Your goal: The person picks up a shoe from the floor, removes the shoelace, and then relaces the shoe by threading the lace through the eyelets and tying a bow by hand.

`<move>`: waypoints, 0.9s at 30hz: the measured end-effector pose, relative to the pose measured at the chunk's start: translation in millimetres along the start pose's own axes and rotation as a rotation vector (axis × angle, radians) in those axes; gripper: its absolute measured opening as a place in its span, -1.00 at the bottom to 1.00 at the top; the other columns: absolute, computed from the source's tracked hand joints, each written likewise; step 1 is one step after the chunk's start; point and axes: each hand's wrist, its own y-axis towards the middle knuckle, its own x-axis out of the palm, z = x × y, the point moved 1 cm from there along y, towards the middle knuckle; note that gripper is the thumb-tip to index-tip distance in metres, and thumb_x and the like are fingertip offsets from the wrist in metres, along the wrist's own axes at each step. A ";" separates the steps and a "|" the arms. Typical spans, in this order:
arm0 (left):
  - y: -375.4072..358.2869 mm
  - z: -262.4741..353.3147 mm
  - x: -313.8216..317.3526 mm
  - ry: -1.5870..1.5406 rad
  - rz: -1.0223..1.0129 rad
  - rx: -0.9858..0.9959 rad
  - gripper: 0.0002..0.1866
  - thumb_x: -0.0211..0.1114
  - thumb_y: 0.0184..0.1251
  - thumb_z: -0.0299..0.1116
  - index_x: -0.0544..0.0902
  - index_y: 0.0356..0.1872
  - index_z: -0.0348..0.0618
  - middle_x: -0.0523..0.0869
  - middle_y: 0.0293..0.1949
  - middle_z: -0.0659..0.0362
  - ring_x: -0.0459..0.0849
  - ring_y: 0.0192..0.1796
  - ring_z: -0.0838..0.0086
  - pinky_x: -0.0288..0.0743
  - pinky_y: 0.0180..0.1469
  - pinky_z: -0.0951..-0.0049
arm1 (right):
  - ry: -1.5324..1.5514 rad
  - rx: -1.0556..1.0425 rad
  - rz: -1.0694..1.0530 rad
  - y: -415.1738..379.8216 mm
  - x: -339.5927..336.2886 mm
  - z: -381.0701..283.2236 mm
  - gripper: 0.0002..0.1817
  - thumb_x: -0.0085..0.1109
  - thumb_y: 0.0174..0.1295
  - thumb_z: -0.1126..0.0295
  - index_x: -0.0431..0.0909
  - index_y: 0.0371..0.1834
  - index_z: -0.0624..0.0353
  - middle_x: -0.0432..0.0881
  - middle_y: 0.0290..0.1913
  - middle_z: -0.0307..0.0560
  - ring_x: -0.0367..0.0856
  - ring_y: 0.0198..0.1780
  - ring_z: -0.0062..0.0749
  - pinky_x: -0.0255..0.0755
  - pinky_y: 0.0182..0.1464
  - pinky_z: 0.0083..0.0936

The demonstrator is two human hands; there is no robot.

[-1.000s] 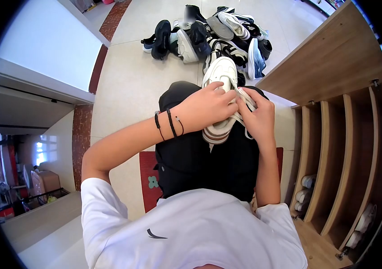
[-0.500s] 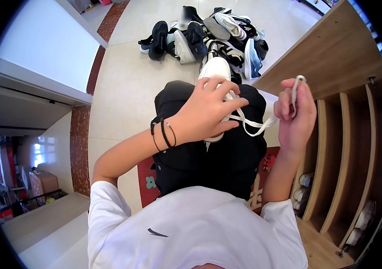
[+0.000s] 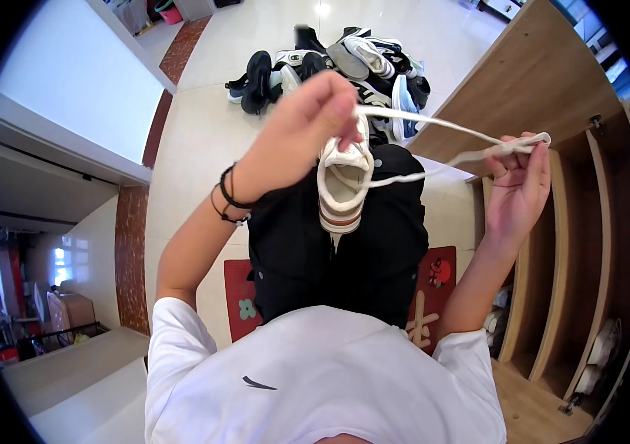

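A white sneaker point(image 3: 346, 185) rests between my knees on my black trousers, its opening facing me and its toe pointing away. My right hand point(image 3: 518, 185), off to the right, pinches the looped white shoelace point(image 3: 433, 118) between thumb and fingers. Two strands stretch from that hand back to the shoe, the upper one pulled nearly straight. Over the sneaker's front left side is my left hand point(image 3: 304, 129), fingers curled in and slightly blurred. The upper strand runs up to its fingertips, but what they grip is hidden. Black cord bracelets point(image 3: 227, 194) circle my left wrist.
A pile of assorted shoes point(image 3: 337, 70) lies on the tiled floor ahead. To my right stands an open wooden shoe cabinet point(image 3: 563, 259) with its door point(image 3: 507, 89) swung outward and shoes inside. Under me is a red mat point(image 3: 238, 296); a white wall panel point(image 3: 78, 81) rises at left.
My left hand has lifted and curled, moving up and left off the sneaker's top. My right hand has moved outward to the right, drawing the lace strands longer and tighter.
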 end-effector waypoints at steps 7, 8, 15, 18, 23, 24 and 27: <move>5.6 65.6 0.7 -0.087 0.084 0.200 -0.66 -0.11 0.70 -0.05 0.36 -0.21 -0.09 0.20 -0.50 0.35 0.16 -0.47 0.61 0.15 -0.38 0.53 | 0.039 0.053 -0.008 -7.3 41.2 -3.9 -0.61 -0.20 0.63 0.15 0.48 0.11 0.26 0.69 -0.01 0.29 0.77 -0.14 0.04 0.68 0.01 -0.08; 5.0 73.0 1.2 -0.082 0.082 0.207 -0.66 -0.11 0.70 -0.05 0.36 -0.21 -0.09 0.20 -0.50 0.35 0.16 -0.47 0.61 0.15 -0.38 0.53 | 0.016 0.034 0.080 -8.2 54.9 -4.3 -0.59 -0.25 0.64 0.12 0.48 0.12 0.23 0.67 0.05 0.33 0.77 -0.11 0.11 0.66 0.06 -0.04; -12.0 119.0 -2.4 -0.144 0.064 0.312 -0.64 -0.13 0.70 -0.03 0.43 -0.13 -0.10 0.15 -0.51 0.39 0.06 -0.53 0.68 -0.05 -0.49 0.59 | 0.491 0.386 -0.445 -11.4 71.6 -16.2 -0.50 -0.45 0.65 -0.01 0.46 0.11 0.11 0.65 -0.29 0.13 0.64 -0.44 -0.33 0.53 -0.35 -0.51; -20.1 130.2 -26.4 -0.069 0.139 0.351 -0.63 -0.12 0.70 -0.03 0.44 -0.10 -0.13 0.13 -0.51 0.39 0.05 -0.53 0.69 -0.06 -0.49 0.60 | 0.501 0.462 -0.513 -18.0 70.9 -27.0 -0.56 -0.37 0.65 0.01 0.43 0.10 0.10 0.25 -0.69 -0.37 0.06 -0.74 -0.76 -0.10 -0.67 -0.75; -31.8 150.2 -73.4 0.004 0.228 0.399 -0.67 0.02 0.67 -0.08 0.52 -0.11 -0.16 0.22 -0.51 0.40 0.11 -0.52 0.71 -0.01 -0.48 0.65 | 0.051 0.304 -0.393 -10.7 46.4 -52.8 -0.75 0.07 0.51 0.26 0.50 -0.01 0.23 0.15 -0.65 -0.54 -0.04 -0.67 -0.86 -0.24 -0.60 -0.70; -38.4 152.1 -85.0 0.005 0.228 0.401 -0.67 0.02 0.67 -0.08 0.52 -0.11 -0.16 0.22 -0.51 0.40 0.11 -0.52 0.71 -0.01 -0.48 0.65 | -0.061 0.287 -0.386 -9.4 40.0 -58.0 -0.80 0.12 0.47 0.32 0.52 -0.05 0.25 0.17 -0.64 -0.54 -0.03 -0.67 -0.87 -0.23 -0.60 -0.70; -62.8 149.4 -119.9 0.374 0.432 0.254 -0.66 0.03 0.66 -0.07 0.50 -0.22 -0.14 0.23 -0.50 0.43 0.12 -0.50 0.74 -0.02 -0.48 0.66 | -0.249 0.278 -0.296 -5.0 32.7 -75.1 -0.86 0.23 0.38 0.41 0.58 -0.14 0.26 0.24 -0.61 -0.54 0.01 -0.64 -0.88 -0.22 -0.58 -0.70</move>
